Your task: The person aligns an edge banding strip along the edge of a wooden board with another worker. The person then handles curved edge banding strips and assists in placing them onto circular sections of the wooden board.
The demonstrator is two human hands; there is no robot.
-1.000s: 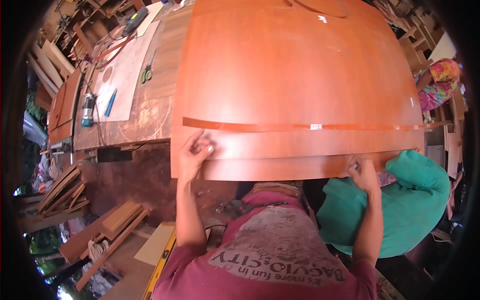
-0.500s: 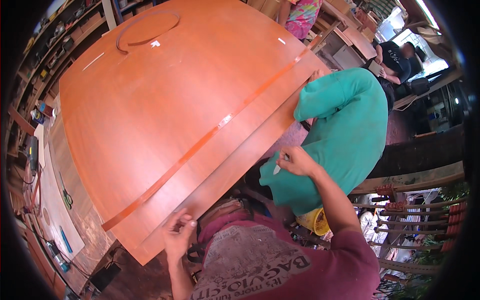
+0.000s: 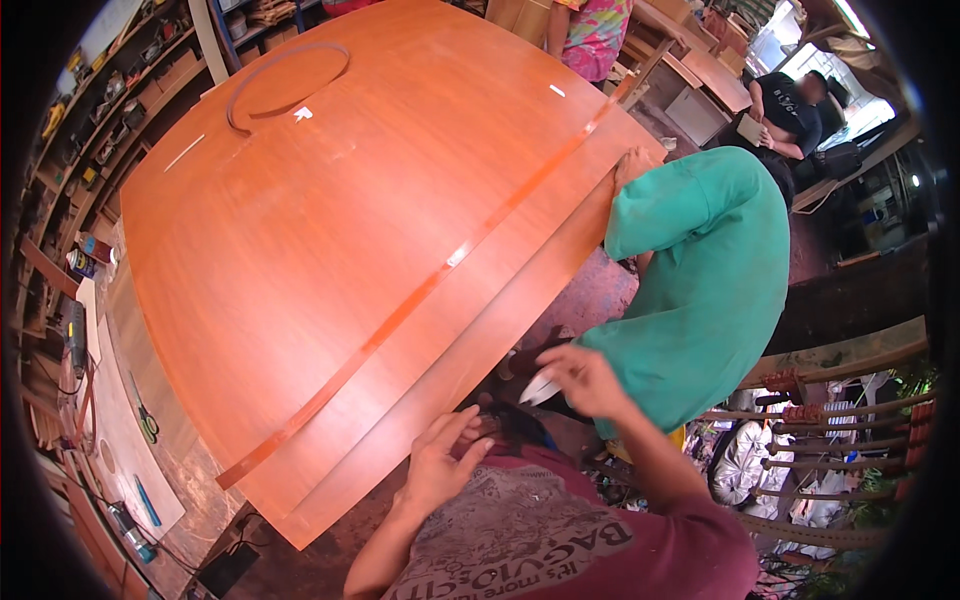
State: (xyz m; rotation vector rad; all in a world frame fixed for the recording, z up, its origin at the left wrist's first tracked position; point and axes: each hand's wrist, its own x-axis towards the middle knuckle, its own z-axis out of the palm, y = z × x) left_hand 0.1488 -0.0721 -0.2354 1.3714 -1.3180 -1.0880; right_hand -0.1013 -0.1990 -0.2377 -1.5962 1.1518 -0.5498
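Note:
My right hand (image 3: pixel 585 375) is closed on a small white, pointed object (image 3: pixel 540 390) below the board's near edge, beside a green-clad co-worker. My left hand (image 3: pixel 445 455) has its fingers apart at the front of my maroon shirt, near the board's edge, holding nothing visible. A large orange wood-grain board (image 3: pixel 300 260) fills the middle, with a long, narrow, glossy orange strip (image 3: pixel 370 345) lying across it and a looped thin strip (image 3: pixel 232 100) toward its far side.
The green-clad co-worker (image 3: pixel 700 270) bends at the board's right edge. A person in multicolour clothing (image 3: pixel 590 35) and a seated person in black (image 3: pixel 790 115) are farther back. Green scissors (image 3: pixel 146 420) and a corded power tool (image 3: pixel 75 340) lie at left; shelves (image 3: pixel 160 80) line the wall behind.
The view has swung toward the right since a second ago. My left hand has left the board for my shirt front; my right hand has moved toward my waist with the white object.

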